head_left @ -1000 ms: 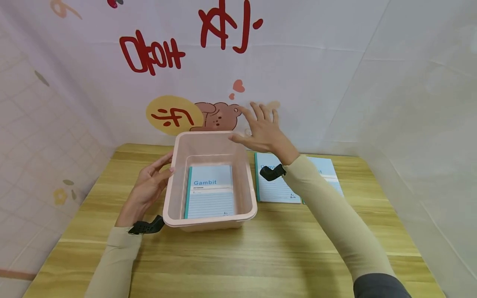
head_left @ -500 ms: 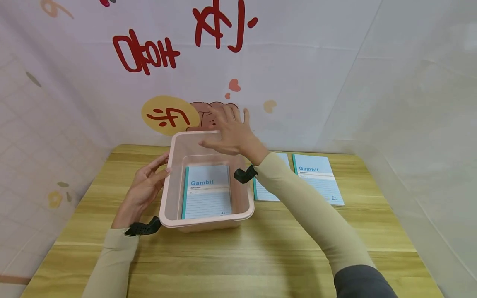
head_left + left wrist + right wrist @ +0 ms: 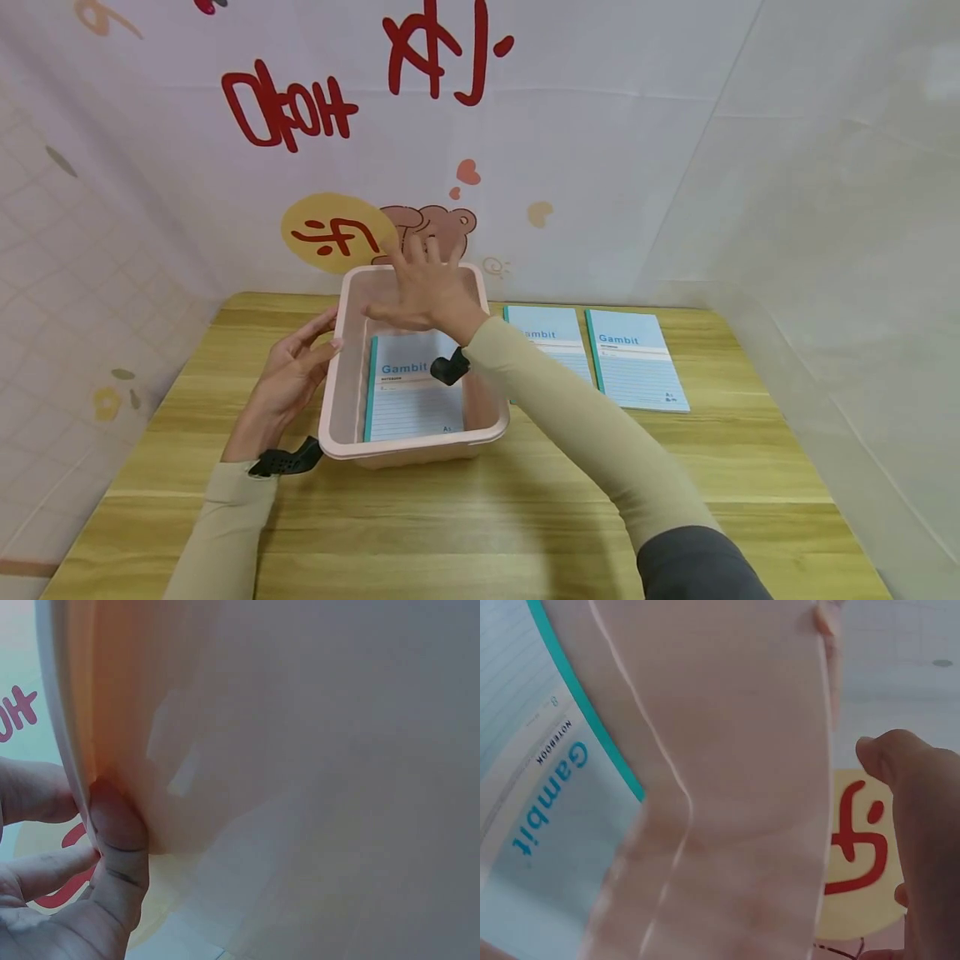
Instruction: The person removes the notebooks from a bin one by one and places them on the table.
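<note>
A pale pink plastic bin stands left of the table's middle in the head view, holding a notebook marked "Gambit" with a teal spine. My left hand grips the bin's left rim; in the left wrist view a finger and the thumb lie on opposite sides of the bin wall. My right hand hovers over the back part of the bin, fingers spread and nothing in it. In the right wrist view, the bin's inside and the notebook show beside my right hand.
Two matching notebooks lie on the wooden table right of the bin: one partly covered by my right sleeve, the other farther right. A white printed cloth rises behind the table and along both sides.
My right hand has moved left from the bin's back right corner to over the bin, uncovering the rightmost notebook. The left hand keeps its hold on the rim.
</note>
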Tool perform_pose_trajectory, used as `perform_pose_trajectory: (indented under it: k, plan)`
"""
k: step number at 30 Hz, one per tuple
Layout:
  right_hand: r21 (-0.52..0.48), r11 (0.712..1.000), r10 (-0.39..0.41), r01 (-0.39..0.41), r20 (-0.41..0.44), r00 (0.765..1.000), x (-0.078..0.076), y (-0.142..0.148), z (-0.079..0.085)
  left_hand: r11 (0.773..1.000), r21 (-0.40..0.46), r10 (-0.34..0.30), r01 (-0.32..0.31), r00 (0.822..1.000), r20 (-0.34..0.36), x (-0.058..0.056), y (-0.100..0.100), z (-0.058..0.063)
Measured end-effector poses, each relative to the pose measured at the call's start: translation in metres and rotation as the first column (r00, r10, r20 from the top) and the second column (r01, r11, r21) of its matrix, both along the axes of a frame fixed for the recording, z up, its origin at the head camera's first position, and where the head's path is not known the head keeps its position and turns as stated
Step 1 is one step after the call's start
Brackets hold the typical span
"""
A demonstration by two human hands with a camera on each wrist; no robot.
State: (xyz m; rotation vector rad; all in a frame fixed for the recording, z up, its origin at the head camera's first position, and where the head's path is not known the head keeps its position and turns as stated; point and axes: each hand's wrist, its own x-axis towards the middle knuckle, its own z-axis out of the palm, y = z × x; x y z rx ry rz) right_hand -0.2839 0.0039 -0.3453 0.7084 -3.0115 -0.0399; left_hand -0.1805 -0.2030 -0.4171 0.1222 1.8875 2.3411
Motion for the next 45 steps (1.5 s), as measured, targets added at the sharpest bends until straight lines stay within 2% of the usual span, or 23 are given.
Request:
perform_pose_trajectory:
  k: [7,13,18,23,29,33,37,40,45]
  plan:
    - [0.02,1.0,0.003,-0.004,0.039,0.999,0.005,-0.012,-0.016,1.0,0.007,0.006,-0.006,1.0,0.011,0.0,0.001,0.002]
    - [0.069,0.997,0.027,-0.028,0.017,1.0,0.011,-0.018,-0.024,1.0,0.027,0.007,-0.007,1.0,0.014,0.0,-0.001,0.002]
    - [0.108,0.994,0.006,-0.017,0.101,0.995,0.01,-0.026,-0.037,1.0,0.013,0.01,-0.01,1.0,0.014,0.001,-0.003,0.002]
    - [0.147,0.989,-0.056,0.023,0.226,0.973,0.008,-0.033,-0.053,0.999,0.042,0.007,-0.007,1.0,0.006,0.001,-0.003,0.001]
    - [0.171,0.984,-0.092,0.041,0.301,0.949,0.009,-0.043,-0.068,0.999,0.048,0.005,-0.005,1.0,-0.005,0.001,-0.004,0.0]
    - [0.139,0.988,-0.11,0.061,0.383,0.917,0.008,-0.047,-0.077,0.999,0.054,-0.002,0.002,1.0,-0.01,0.0,-0.004,-0.001]
    - [0.072,0.995,-0.095,0.07,0.465,0.88,0.011,-0.044,-0.075,0.999,0.037,-0.009,0.009,1.0,-0.003,-0.001,-0.002,-0.003]
    - [0.059,0.996,-0.081,0.06,0.477,0.875,0.012,-0.042,-0.076,1.0,0.028,-0.002,0.002,1.0,0.0,-0.002,-0.001,-0.004]
    - [0.088,0.995,-0.074,0.038,0.454,0.888,0.014,-0.039,-0.082,1.0,0.027,0.008,-0.008,1.0,0.006,-0.002,-0.001,-0.004]
